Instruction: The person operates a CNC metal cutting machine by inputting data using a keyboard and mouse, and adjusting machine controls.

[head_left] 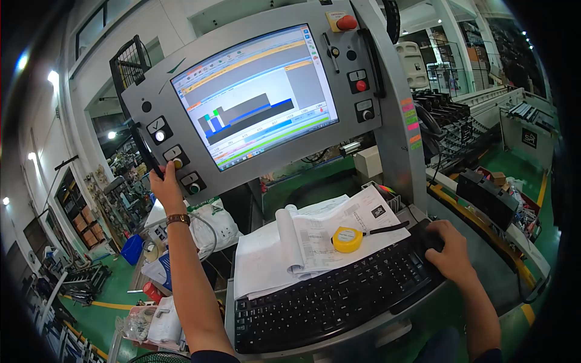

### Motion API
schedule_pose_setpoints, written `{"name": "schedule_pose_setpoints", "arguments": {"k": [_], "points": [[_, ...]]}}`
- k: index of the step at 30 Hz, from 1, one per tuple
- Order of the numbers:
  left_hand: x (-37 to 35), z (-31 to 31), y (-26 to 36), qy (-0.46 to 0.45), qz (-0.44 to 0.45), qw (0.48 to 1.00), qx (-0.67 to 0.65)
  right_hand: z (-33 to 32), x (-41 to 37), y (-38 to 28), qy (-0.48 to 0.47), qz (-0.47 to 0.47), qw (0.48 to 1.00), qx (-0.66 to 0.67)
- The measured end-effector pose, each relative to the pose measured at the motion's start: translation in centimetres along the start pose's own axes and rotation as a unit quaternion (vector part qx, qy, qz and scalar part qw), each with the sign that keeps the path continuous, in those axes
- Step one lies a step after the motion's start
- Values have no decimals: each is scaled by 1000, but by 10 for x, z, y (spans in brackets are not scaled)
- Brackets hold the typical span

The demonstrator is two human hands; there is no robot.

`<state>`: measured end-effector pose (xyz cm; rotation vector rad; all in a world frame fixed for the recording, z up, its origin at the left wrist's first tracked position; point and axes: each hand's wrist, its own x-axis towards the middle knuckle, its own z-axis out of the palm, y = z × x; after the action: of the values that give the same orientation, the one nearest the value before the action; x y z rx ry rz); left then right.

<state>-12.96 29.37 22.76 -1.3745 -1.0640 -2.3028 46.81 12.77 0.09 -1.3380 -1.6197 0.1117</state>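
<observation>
My left hand (166,186) is raised to the lower left edge of the grey control panel (254,172). Its fingers close round the black handle (145,151) there, and a fingertip reaches the yellow button (177,163). My right hand (449,251) rests over a dark computer mouse (432,241), mostly covered by the fingers, at the right end of the black keyboard (339,293). Behind the keyboard lie printed papers (315,233), one sheet curled. On them sits a yellow tape measure (347,239) with a black strap. The lit screen (254,97) shows a coloured diagram.
A red emergency button (346,23) tops the panel's right side. Coloured notes (411,124) stick to the grey post. Left of the shelf are a white plastic bag (215,227) and a blue bin (131,249). Machinery with a yellow rail (475,227) stands to the right.
</observation>
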Motion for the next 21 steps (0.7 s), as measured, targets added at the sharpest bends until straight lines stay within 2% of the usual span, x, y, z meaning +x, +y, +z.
{"name": "schedule_pose_setpoints", "arguments": {"k": [6, 12, 21], "points": [[-1, -2, 2, -5, -10, 1000, 20, 0, 2, -10, -3, 37, 999, 37], [-3, 2, 2, 9, 7, 1000, -27, -2, 2, -7, -40, 23, 999, -20], [-7, 1, 7, 12, -6, 1000, 0, -3, 4, -13, -64, 40, 997, 9]]}}
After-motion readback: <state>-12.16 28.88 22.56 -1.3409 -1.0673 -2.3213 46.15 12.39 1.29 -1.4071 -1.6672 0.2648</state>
